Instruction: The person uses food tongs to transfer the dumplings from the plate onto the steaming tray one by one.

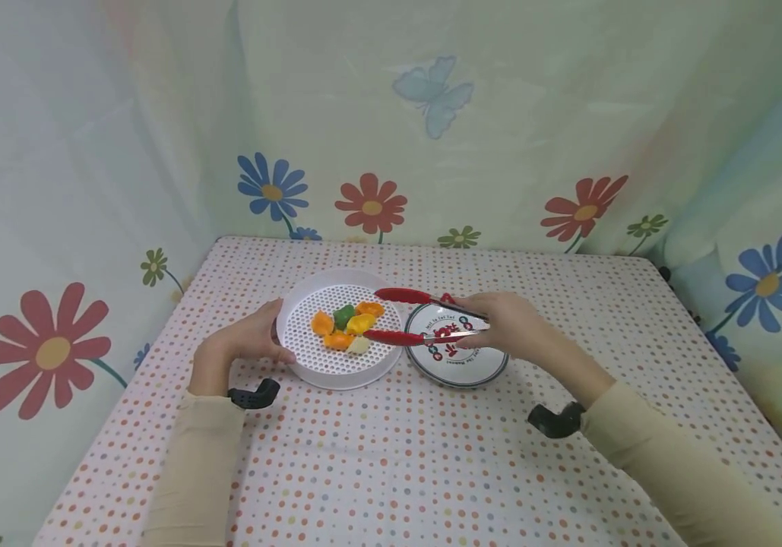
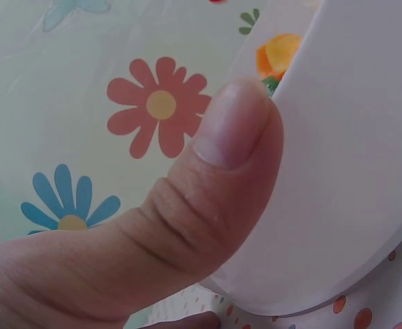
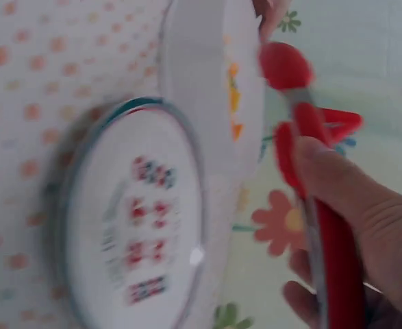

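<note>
My left hand (image 1: 243, 336) holds the left side of a round white sieve (image 1: 302, 363) with a perforated base. In the left wrist view, its thumb (image 2: 221, 151) lies along the outer wall with the tip near the rim. Small orange pieces (image 1: 322, 324), a green piece (image 1: 343, 316), a yellow piece (image 1: 361, 324) and a pale piece (image 1: 359, 346) are grouped inside. My right hand (image 1: 510, 323) grips red-tipped tongs (image 1: 404, 296) by the handles. The tongs' two tips are spread apart over the sieve's right part, close to the yellow piece.
Beside the sieve on the right, a white plate (image 1: 455, 371) with a dark rim and red printing lies under the tongs. A dotted cloth (image 1: 377, 471) covers the table, and a flowered curtain (image 1: 473, 175) hangs behind and along both sides.
</note>
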{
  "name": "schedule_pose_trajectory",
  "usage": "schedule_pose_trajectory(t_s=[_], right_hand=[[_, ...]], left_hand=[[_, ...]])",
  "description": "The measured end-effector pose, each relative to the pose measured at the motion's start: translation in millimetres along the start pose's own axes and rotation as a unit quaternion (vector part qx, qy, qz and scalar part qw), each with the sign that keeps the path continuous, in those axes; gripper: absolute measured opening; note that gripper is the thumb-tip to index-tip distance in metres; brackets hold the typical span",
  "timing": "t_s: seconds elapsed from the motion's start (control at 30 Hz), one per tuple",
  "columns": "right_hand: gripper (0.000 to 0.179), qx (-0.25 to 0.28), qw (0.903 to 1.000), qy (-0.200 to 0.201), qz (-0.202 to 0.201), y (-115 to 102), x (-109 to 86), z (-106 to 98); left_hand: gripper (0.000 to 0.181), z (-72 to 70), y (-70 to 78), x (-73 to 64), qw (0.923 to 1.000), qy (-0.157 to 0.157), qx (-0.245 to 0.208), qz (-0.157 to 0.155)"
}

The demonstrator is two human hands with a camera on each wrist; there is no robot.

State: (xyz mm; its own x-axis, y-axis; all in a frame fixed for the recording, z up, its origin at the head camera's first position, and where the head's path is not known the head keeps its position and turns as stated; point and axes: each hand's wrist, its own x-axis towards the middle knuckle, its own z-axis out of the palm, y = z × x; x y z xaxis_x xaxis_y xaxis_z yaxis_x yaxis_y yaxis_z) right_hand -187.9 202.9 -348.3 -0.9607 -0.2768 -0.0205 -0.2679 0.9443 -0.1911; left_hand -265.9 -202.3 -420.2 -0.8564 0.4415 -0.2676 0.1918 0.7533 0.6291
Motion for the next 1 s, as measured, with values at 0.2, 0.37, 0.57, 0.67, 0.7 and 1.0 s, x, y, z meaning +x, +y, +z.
schedule_pose_trajectory(t_s=[0.2, 0.37, 0.57, 0.67, 0.7, 1.0], right_hand=[[0.079, 0.051, 0.9931, 0.075, 0.074, 33, -35.0, 38], [0.083, 0.051, 0.9914, 0.052, 0.109, 41, -42.2, 59], [0.085, 0.055, 0.9898, 0.039, 0.126, 35, -39.1, 70], [0.086, 0.058, 0.9900, 0.040, 0.122, 32, -35.9, 73], [0.086, 0.058, 0.9904, 0.040, 0.119, 32, -35.4, 74], [0.098, 0.038, 0.9942, -0.008, 0.100, 35, -32.1, 66]], left_hand=[[0.121, -8.5, -6.4, -3.7, 0.9999, 0.007, 0.004, 0.013], [0.124, -9.2, -16.5, -6.3, 0.9994, 0.014, -0.007, 0.031], [0.125, -7.5, -25.1, -9.2, 0.9986, 0.017, -0.016, 0.048], [0.124, -9.2, -26.1, -12.6, 0.9991, 0.018, -0.004, 0.039], [0.123, -10.0, -24.9, -13.9, 0.9995, 0.017, 0.005, 0.027], [0.091, -25.6, 41.0, -35.8, 0.9833, 0.054, 0.151, -0.086]])
